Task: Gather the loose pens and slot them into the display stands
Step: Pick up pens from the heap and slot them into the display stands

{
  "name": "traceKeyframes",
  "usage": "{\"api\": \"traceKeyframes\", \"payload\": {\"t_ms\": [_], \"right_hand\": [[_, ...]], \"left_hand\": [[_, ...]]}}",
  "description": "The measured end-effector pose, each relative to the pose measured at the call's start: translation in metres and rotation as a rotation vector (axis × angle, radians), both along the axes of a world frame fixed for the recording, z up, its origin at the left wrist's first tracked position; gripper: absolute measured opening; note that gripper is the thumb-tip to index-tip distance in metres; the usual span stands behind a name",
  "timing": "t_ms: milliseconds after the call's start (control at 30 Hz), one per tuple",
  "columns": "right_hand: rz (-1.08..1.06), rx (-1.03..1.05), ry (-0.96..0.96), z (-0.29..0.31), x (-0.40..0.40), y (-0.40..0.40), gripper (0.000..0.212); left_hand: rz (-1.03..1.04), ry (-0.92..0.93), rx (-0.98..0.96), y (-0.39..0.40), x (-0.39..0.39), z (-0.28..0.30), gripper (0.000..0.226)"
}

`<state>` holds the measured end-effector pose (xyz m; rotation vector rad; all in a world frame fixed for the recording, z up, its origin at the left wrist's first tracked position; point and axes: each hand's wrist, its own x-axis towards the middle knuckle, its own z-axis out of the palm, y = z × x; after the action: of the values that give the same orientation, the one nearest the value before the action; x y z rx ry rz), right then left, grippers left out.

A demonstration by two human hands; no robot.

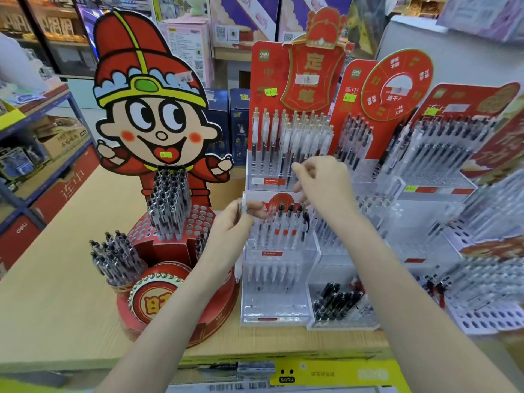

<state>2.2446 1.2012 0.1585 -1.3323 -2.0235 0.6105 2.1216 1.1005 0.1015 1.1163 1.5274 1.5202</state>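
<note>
My left hand (234,222) pinches a small bundle of pale pens (243,206) upright at the left edge of a clear tiered stand (279,304). That stand's middle row holds white pens with black caps (286,222). My right hand (323,184) hovers just above and right of that row, its fingers loosely curled with thumb and fingertips apart, and I see nothing in it. Behind it rises a red-backed stand (269,80) packed with gold-tipped pens (286,134).
To the left is a round red stand (175,279) with a cartoon cut-out and several black pens. A clear bin of loose black pens (337,303) sits at the front right. More red-backed and perforated pen stands (442,154) crowd the right. Bare wooden counter (62,293) lies left.
</note>
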Motion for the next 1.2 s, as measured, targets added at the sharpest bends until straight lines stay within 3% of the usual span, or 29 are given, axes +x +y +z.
{"api": "traceKeyframes", "payload": {"t_ms": [100,200,267,367,467,567,667,733,833,967,1033,1200], "right_hand": [[0.209,-0.350,0.367,0.003,0.042,-0.030,0.015],[0.279,-0.349,0.293,-0.003,0.076,-0.040,0.009],[0.267,-0.340,0.238,-0.006,0.099,-0.039,0.007],[0.158,-0.314,0.309,-0.007,0.154,-0.030,0.004],[0.030,-0.324,0.464,-0.014,0.228,-0.018,0.009],[0.004,-0.462,0.615,-0.031,0.281,-0.019,0.011],[-0.011,-0.538,0.734,-0.057,0.318,-0.024,0.017],[-0.064,-0.466,0.668,-0.067,0.350,-0.021,0.017],[-0.230,-0.290,0.551,-0.079,0.408,-0.007,0.015],[-0.259,-0.167,0.102,-0.111,0.444,0.005,0.020],[-0.238,-0.154,-0.034,-0.133,0.440,0.006,0.022],[-0.228,-0.101,-0.043,-0.168,0.431,0.012,0.022]], "left_hand": [[-0.255,0.072,-0.034,0.003,0.020,0.008,0.033],[-0.568,0.220,-0.063,0.007,0.053,0.011,0.027],[-0.669,0.245,-0.050,0.011,0.074,0.010,0.024],[-0.703,0.260,-0.083,0.020,0.102,0.007,0.022],[-0.586,0.233,-0.111,0.026,0.130,0.001,0.019],[-0.479,0.164,-0.094,0.033,0.173,-0.008,0.018],[-0.564,0.142,-0.154,0.045,0.235,-0.023,0.022],[-0.620,0.242,-0.176,0.052,0.274,-0.037,0.019],[-0.576,0.581,-0.149,0.057,0.318,-0.061,0.023],[-0.543,0.793,-0.125,0.059,0.353,-0.087,0.037],[-0.560,0.921,-0.115,0.063,0.363,-0.096,0.046],[-0.531,1.098,-0.163,0.076,0.380,-0.102,0.059]]}}
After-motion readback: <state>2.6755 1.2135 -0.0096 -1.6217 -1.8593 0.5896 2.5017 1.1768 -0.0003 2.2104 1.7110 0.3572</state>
